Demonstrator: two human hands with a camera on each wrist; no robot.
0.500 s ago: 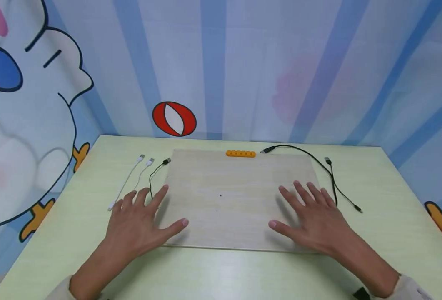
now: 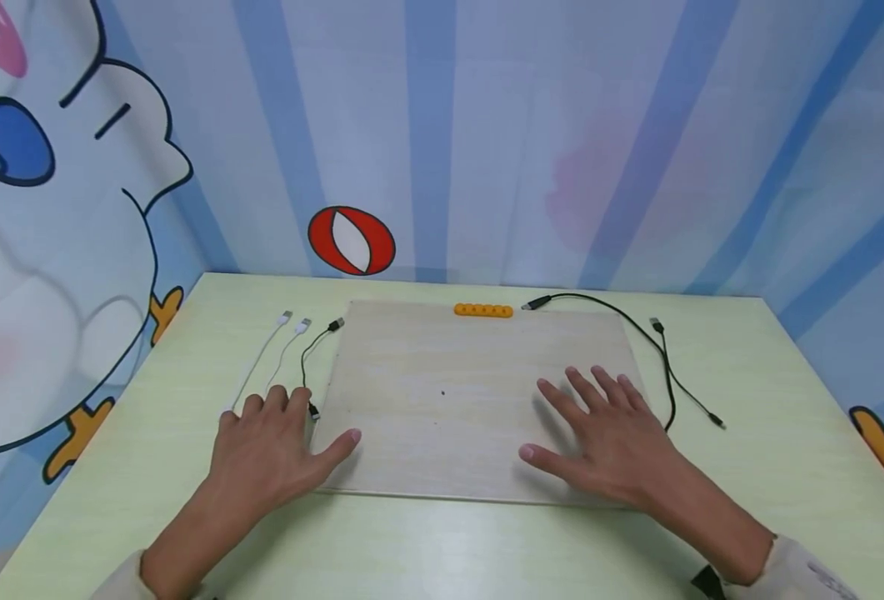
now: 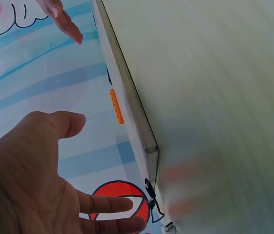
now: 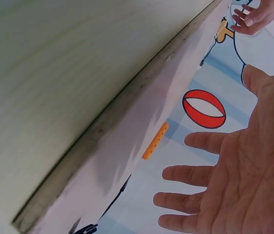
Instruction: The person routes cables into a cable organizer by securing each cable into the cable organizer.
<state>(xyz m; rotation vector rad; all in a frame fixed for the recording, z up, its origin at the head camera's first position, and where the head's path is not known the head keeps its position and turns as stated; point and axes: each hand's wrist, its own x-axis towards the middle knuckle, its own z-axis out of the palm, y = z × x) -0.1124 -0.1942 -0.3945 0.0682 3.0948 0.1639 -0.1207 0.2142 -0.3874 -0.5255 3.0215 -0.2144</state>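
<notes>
My left hand [image 2: 269, 450] hovers over the left front corner of a pale wooden board [image 2: 442, 442], thumb spread and fingers bent slightly downward, holding nothing. Just beyond its fingertips lie a white USB cable [image 2: 262, 354], a second, thinner white cable [image 2: 286, 350] and a short black USB cable [image 2: 307, 354]. Over the board's right part, my right hand [image 2: 614, 450] is spread with nothing in it; the right wrist view shows its bare palm [image 4: 244, 185]. At the board's back edge sits an orange strip with a row of small holes [image 2: 483, 311].
Right of the board, a longer black cable [image 2: 614, 307] crosses another black USB cable [image 2: 664, 350]. The pale table [image 2: 442, 542] runs back to a blue-striped cartoon backdrop [image 2: 479, 150].
My right hand has shifted left over the board. The left hand's fingers have drawn back and bent down, uncovering the near end of the short black cable.
</notes>
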